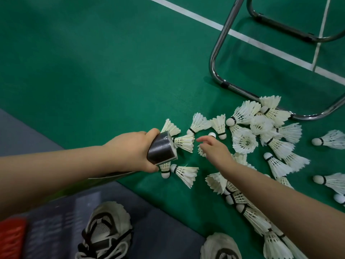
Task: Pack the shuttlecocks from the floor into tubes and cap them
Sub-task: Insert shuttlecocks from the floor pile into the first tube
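My left hand (133,151) grips a dark, shiny tube (162,149) near its open end, which points right toward the pile. Its long body runs back under my forearm. Several white feather shuttlecocks (244,141) lie scattered on the green floor. One shuttlecock (183,142) lies right at the tube's mouth, and another shuttlecock (184,171) lies just below it. My right hand (214,148) hovers over the pile with fingers spread, and it partly covers a small shuttlecock (201,151). A nested row of shuttlecocks (250,212) runs along my right forearm.
A chrome tubular chair frame (224,85) stands at the upper right, with some shuttlecocks against its foot bar. White court lines (242,36) cross the green floor. Grey matting (28,135) covers the lower left. My two white sneakers (106,230) sit at the bottom edge.
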Tool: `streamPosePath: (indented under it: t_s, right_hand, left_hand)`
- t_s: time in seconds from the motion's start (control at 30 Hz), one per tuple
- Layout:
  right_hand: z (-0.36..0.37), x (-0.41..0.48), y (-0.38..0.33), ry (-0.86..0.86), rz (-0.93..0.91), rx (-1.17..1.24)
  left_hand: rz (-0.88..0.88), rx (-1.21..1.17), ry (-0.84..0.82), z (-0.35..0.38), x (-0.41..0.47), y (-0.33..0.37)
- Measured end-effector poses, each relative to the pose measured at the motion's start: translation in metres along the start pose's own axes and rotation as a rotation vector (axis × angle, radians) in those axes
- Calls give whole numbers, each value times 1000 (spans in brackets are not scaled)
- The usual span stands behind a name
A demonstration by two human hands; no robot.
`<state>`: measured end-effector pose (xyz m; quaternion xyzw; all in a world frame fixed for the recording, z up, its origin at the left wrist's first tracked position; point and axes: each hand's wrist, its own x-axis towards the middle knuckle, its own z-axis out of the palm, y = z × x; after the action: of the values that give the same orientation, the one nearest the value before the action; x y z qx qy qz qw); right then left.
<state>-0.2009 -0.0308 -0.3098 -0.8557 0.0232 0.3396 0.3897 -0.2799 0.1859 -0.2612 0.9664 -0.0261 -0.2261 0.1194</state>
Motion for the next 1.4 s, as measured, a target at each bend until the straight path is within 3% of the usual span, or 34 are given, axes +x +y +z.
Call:
streamPosePath:
  t_s: [0.37,0.67,1.0,1.4]
  right_hand:
    - [18,16,-6,-345,149,187]
    - [4,-1,-20,216,-202,372]
    - [16,-36,-45,261,-289,586]
    - [20,-46,-41,-235,-265,493]
  left_hand:
    - [-12,-25,21,0,1,-11]
    - [-26,-4,54,1,-2,-9]
    - [-6,20,91,0,-1,0]
    - [31,-11,154,-7,2,13]
